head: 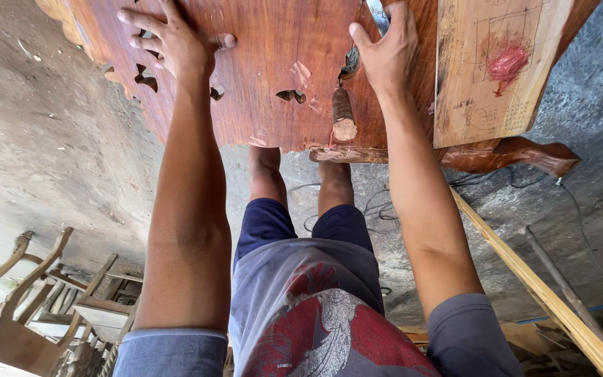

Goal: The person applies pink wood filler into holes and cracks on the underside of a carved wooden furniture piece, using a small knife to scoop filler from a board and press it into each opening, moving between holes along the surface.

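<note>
Left hand (169,38) open, fingers spread flat on carved reddish wooden panel (266,70); right hand (385,52) gripping a wooden-handled tool (343,115) against the panel; pale marked board (493,66) just right.

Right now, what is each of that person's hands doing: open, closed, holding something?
Left hand: open, fingers spread, pressed flat on the reddish carved wooden panel.
Right hand: resting on the same panel beside a wooden-handled tool; whether it grips anything cannot be told.
</note>
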The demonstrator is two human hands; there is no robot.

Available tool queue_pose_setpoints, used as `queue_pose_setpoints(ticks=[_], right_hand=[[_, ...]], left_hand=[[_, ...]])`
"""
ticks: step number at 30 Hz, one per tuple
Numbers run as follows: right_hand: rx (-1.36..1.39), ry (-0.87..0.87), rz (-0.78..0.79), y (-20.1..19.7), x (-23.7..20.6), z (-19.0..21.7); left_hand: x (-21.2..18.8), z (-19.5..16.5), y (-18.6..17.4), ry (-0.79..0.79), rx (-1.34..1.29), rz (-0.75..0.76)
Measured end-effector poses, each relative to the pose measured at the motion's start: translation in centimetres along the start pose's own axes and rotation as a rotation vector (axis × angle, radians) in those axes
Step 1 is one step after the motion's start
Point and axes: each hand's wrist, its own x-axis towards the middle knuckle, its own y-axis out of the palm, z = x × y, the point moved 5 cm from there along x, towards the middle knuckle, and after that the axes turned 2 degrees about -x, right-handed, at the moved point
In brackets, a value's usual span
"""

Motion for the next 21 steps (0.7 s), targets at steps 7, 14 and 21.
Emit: queue_pose_setpoints(ticks=[7,14,21], right_hand=[[-0.008,0.355,0.082,0.7,-0.1,-1.3],[-0.058,0.178,0.015,0.2,0.4,0.9],[0.317,0.614,0.075,-2.4,-4.2,-1.5]], left_hand=[[-0.1,-0.6,-0.8,-0.055,0.054,-0.015],[0.1,0.0,0.3,-0.074,0.054,0.031],[0.2,-0.1,-0.5,-0.05,0.039,-0.015]])
